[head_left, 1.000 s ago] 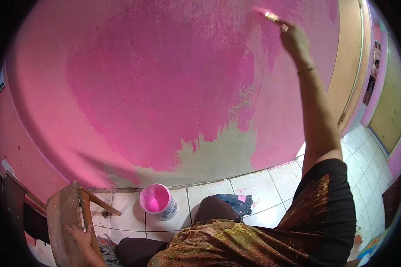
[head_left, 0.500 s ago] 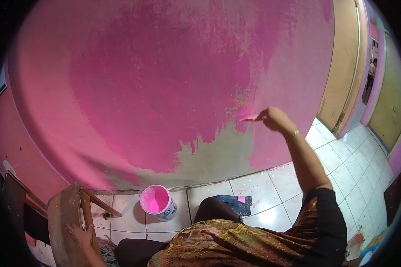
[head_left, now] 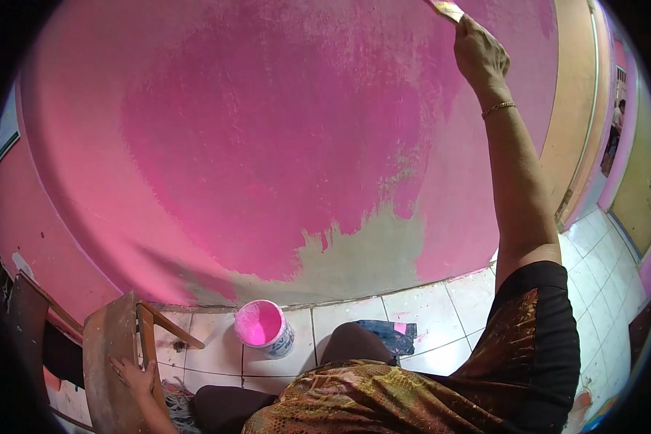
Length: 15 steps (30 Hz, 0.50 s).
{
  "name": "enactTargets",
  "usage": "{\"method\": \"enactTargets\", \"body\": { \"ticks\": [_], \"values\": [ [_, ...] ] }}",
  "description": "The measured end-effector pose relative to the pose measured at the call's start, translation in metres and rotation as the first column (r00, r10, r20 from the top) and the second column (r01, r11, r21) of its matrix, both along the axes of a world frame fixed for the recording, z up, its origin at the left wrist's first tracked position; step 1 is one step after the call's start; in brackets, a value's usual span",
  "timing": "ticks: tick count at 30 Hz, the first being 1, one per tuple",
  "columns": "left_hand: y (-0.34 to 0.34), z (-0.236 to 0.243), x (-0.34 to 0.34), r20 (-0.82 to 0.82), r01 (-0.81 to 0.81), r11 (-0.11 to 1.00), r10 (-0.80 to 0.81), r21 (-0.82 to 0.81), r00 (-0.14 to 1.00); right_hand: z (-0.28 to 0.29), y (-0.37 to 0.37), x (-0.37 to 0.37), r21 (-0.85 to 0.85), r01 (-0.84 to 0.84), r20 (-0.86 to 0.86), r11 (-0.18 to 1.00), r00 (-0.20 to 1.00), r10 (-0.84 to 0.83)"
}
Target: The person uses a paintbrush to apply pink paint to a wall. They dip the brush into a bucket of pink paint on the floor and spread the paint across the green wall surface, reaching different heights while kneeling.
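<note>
My right hand (head_left: 482,59) is raised high at the upper right, closed around the handle of a paintbrush (head_left: 450,10). The brush's pink-stained head reaches the top edge of the picture, against or close to the wall (head_left: 282,145); contact cannot be made out. Deep pink paint covers much of the wall's middle, over lighter pink, with a bare grey patch (head_left: 362,249) low down. At the lower left, my left hand (head_left: 134,376) rests with fingers spread on a worn wooden chair (head_left: 108,343). A white bucket (head_left: 278,346) of bright pink paint stands on the floor before me.
A dark blue cloth (head_left: 394,338) with a pink patch lies on the white tiled floor (head_left: 441,311), which has pink spatters. The chair's wooden leg (head_left: 177,329) juts toward the bucket. Doors and a passage are at the right, with a distant person (head_left: 615,130) beyond.
My right hand has swung upward with the paintbrush, from low on the wall near the grey patch to the top of the picture. My left hand stays on the chair.
</note>
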<state>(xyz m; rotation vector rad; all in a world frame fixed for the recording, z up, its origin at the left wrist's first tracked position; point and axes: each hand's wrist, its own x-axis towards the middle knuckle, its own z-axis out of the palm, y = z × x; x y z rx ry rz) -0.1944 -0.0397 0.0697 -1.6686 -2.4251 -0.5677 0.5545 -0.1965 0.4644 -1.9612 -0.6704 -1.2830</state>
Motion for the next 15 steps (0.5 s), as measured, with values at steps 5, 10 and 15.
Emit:
{"method": "enactTargets", "body": {
  "ticks": [5, 10, 15],
  "values": [
    [-0.002, 0.003, 0.004, -0.034, 0.024, 1.0, -0.024, 0.019, 0.999, -0.012, 0.0, 0.014, 0.082, -0.038, -0.047, 0.996, 0.998, 0.042],
    [-0.005, 0.009, 0.009, -0.016, -0.002, 1.0, 0.002, -0.021, 1.0, -0.027, 0.016, 0.031, 0.053, -0.056, 0.124, 0.997, 0.991, 0.049],
    [-0.004, 0.006, 0.012, -0.034, 0.015, 1.0, -0.015, 0.024, 0.999, -0.108, 0.037, 0.029, -0.381, -0.009, 0.152, 0.925, 0.986, 0.072]
  ]
}}
